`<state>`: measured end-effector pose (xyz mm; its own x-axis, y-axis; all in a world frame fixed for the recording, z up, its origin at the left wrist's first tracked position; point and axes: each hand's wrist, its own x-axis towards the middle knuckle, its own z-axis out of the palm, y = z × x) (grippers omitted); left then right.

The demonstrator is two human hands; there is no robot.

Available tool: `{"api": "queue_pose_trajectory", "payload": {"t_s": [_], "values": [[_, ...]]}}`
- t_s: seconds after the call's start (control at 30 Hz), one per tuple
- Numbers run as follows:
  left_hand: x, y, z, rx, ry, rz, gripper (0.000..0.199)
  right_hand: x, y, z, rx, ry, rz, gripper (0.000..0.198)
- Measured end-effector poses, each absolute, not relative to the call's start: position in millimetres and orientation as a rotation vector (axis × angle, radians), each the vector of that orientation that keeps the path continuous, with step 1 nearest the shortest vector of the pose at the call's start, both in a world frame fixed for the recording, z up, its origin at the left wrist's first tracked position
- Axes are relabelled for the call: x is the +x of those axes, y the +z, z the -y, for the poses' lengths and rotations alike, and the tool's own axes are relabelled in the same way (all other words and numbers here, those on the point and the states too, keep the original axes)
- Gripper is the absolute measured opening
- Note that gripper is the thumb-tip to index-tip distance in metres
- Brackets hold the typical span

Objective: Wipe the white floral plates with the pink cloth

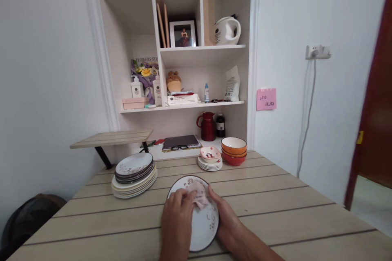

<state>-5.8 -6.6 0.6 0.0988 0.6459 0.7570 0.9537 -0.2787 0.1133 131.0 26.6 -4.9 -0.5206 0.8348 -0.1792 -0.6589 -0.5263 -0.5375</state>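
A white plate [200, 228] with a dark rim and a brown floral pattern is tilted toward me above the table's front part. My right hand [228, 220] grips its right edge, thumb on the rim and the other fingers behind it. Over the plate's upper face, my left hand [179, 208] presses a crumpled pale pink cloth [199, 193], its fingers closed on the fabric. The left hand covers the plate's left side.
Stacked plates [134, 175] stand at the left of the wooden table [275, 204], near a small raised shelf [113, 138]. Farther back are small dishes [210, 161] and orange and red bowls [234, 151]. Behind them lie a dark laptop [180, 142] and a red jug [207, 126].
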Motion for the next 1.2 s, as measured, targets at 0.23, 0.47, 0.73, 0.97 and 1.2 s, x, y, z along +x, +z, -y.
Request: {"api": "queue_pose_trajectory", "payload": {"t_s": [0.23,0.47,0.73,0.97,1.2], "values": [[-15.0,-1.6,4.1,-1.874,-0.949,1.748,0.033,139.4,-5.2,-31.2,-0.54,2.052,0.468,0.056],[9.5,-6.4,10.7,-2.16,-0.886,1.539,0.039,150.2,-1.5,-40.0,-0.464,1.99,0.445,0.053],[12.6,-10.7,10.8,-2.193,-0.921,1.362,0.037,139.6,-4.0,-29.2,-0.51,2.118,0.476,0.051],[-7.7,-3.7,5.3,-1.899,-0.99,1.618,0.037,131.0,0.5,-21.9,-0.528,2.131,0.521,0.048],[-17.5,-0.5,6.7,-1.828,-0.893,1.732,0.036,136.3,-5.5,-30.1,-0.521,2.083,0.47,0.053]]}}
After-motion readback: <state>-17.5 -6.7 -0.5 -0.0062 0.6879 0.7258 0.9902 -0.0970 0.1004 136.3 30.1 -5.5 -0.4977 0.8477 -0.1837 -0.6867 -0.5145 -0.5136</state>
